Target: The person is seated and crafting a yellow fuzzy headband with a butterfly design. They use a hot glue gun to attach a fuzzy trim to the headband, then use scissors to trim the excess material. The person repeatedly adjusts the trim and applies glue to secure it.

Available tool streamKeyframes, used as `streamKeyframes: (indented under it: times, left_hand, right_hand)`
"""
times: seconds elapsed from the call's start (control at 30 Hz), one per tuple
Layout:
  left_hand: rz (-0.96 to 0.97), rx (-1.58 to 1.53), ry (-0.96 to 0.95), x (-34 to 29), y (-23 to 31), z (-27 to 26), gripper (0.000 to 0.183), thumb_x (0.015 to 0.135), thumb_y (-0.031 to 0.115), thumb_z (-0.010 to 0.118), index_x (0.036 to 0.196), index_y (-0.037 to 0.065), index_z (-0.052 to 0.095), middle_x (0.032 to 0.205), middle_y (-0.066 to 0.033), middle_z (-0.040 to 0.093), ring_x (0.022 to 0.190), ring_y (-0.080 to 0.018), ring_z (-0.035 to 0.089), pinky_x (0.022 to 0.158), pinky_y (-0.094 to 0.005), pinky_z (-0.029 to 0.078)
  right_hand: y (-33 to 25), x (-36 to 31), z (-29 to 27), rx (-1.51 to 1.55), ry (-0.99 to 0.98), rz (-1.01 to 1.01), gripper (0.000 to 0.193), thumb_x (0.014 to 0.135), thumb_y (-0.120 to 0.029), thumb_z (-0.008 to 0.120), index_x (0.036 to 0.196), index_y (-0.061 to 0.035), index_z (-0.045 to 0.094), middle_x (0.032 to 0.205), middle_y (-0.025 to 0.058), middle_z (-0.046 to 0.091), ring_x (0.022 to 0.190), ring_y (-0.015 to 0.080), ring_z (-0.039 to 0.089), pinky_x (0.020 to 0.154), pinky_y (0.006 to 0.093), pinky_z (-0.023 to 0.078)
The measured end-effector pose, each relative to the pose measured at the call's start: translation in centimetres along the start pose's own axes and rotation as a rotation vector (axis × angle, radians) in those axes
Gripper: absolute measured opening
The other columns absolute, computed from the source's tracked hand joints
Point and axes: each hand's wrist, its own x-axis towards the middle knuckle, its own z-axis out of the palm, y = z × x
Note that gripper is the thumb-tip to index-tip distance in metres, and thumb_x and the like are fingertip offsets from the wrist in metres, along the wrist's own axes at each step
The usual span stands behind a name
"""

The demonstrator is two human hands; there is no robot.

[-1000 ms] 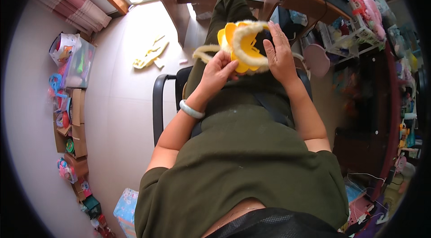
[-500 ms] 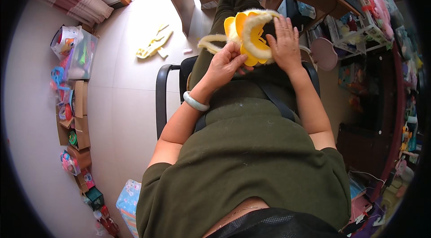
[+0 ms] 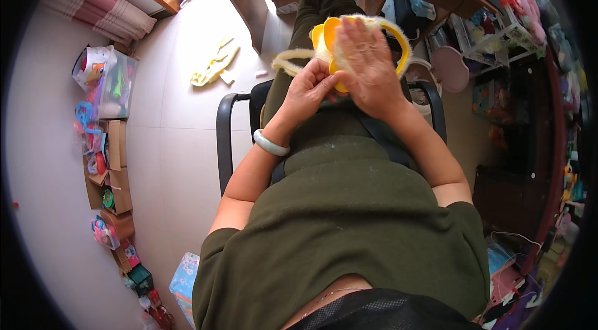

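Over my lap is a fluffy cream and yellow headband-like piece with rounded yellow petals. Its furry curved band, yellow on the inner side, arcs out to the right, while a cream fluffy loop sticks out to the left. My left hand, below a pale bangle, pinches the lower edge of the petals between thumb and fingers. Flat and slightly blurred, my right hand lies across the middle of the piece with fingers stretched out, hiding much of it.
Black chair armrests flank me. A wooden desk stands ahead. A pale yellow cloth lies on the tiled floor. Boxes and toy-filled bags line the left wall. At right are a white rack and a pink round stool-like thing.
My right hand has moved left, from the right edge of the fluffy piece onto its middle, uncovering the curved band. The left hand keeps its pinch in nearly the same place.
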Motion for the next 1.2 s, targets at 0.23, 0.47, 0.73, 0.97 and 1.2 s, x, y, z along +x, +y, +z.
streamKeyframes:
  times: [0.23, 0.47, 0.73, 0.97, 1.2]
  left_hand:
    - [0.025, -0.017, 0.018, 0.0, -0.8, 0.1, 0.009, 0.098, 0.009, 0.054, 0.103, 0.004, 0.050, 0.093, -0.0054, 0.062, 0.080, -0.0094, 0.061, 0.070, -0.0224, 0.054]
    - [0.094, -0.027, 0.100, 0.2, -1.1, -0.4, 0.011, 0.099, 0.010, 0.053, 0.107, 0.003, 0.049, 0.099, -0.0094, 0.064, 0.087, -0.0152, 0.066, 0.077, -0.0251, 0.055]
    - [0.104, -0.352, 0.215, 0.2, -0.5, -0.9, 0.018, 0.101, 0.016, 0.050, 0.113, 0.004, 0.048, 0.106, -0.0147, 0.066, 0.093, -0.0217, 0.069, 0.076, -0.0278, 0.056]
    - [0.036, -0.381, 0.114, 0.0, -0.6, -0.4, 0.021, 0.101, 0.016, 0.049, 0.119, 0.006, 0.047, 0.109, -0.0128, 0.065, 0.092, -0.0212, 0.069, 0.077, -0.0280, 0.056]
    - [0.038, -0.233, 0.066, 0.0, -0.8, -0.3, 0.022, 0.101, 0.015, 0.050, 0.120, 0.005, 0.046, 0.109, -0.0113, 0.065, 0.092, -0.0196, 0.069, 0.079, -0.0276, 0.054]
  right_hand:
    - [2.1, 0.1, 4.4, -0.040, -0.046, 0.215, 0.069, 0.099, -0.050, 0.034, 0.148, -0.0017, 0.030, 0.155, 0.0158, 0.027, 0.145, 0.0308, 0.022, 0.115, 0.0539, 0.012]
    - [4.5, -2.5, 2.9, 0.156, -0.162, 0.483, 0.054, 0.100, -0.042, 0.040, 0.125, 0.0022, 0.057, 0.124, 0.0218, 0.060, 0.125, 0.0372, 0.049, 0.110, 0.0502, 0.027]
    - [5.2, -2.4, -1.2, 0.239, 0.391, 0.503, 0.031, 0.094, -0.019, 0.061, 0.117, 0.0006, 0.057, 0.112, 0.0143, 0.057, 0.098, 0.0262, 0.058, 0.089, 0.0358, 0.047]
    - [3.8, -1.3, 0.3, 1.527, 0.195, 1.015, 0.036, 0.097, -0.029, 0.057, 0.123, -0.0046, 0.052, 0.113, 0.0065, 0.060, 0.100, 0.0144, 0.059, 0.081, 0.0278, 0.049]
    - [4.9, 0.2, 1.5, 1.518, 0.305, 0.847, 0.019, 0.099, -0.015, 0.052, 0.106, -0.0020, 0.064, 0.102, 0.0070, 0.065, 0.095, 0.0135, 0.062, 0.088, 0.0263, 0.049]
